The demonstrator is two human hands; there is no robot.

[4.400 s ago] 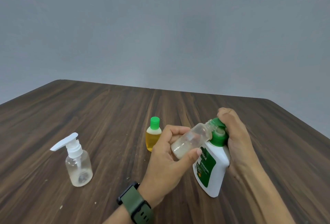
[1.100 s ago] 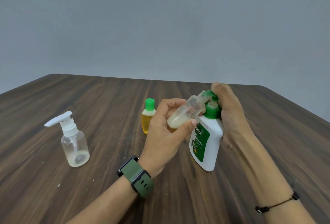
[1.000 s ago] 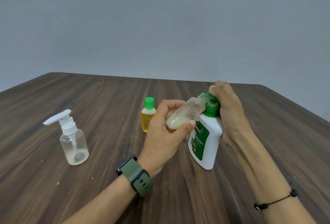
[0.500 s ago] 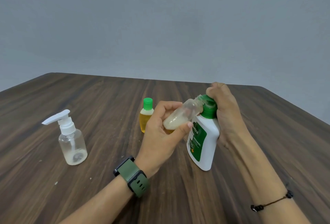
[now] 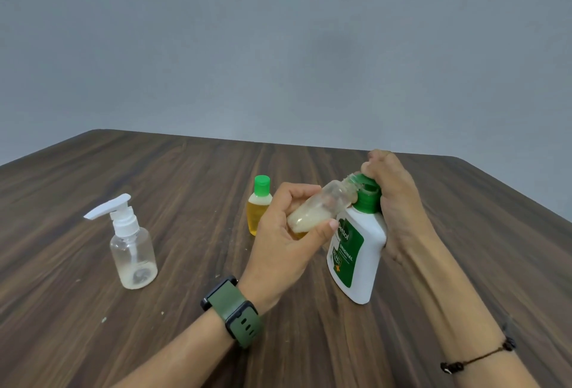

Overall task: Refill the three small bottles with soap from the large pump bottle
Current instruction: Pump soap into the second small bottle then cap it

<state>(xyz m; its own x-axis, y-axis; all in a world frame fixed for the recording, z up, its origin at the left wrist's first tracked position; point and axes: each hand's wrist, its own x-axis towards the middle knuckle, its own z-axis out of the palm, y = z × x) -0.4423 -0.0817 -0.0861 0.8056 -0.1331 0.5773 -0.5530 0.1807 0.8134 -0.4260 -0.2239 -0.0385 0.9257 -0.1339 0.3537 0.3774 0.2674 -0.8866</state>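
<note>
On the dark wood-grain table (image 5: 93,341), the white plastic pump bottle with green label (image 5: 356,257) stands tilted. The right hand (image 5: 393,202) curls over its green pump; the left hand (image 5: 284,242) pinches a small clear uncapped bottle (image 5: 318,206), partly filled with cream soap, mouth at the spout. Left of it stands a clear spray-pump bottle (image 5: 133,251); behind, an amber green-capped bottle (image 5: 258,208).

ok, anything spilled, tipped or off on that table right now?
No spill visible. The large pump bottle leans rather than standing flat, held at its green top by the right hand. The left hand tilts the uncapped small bottle to the spout. A few pale specks dot the table.
</note>
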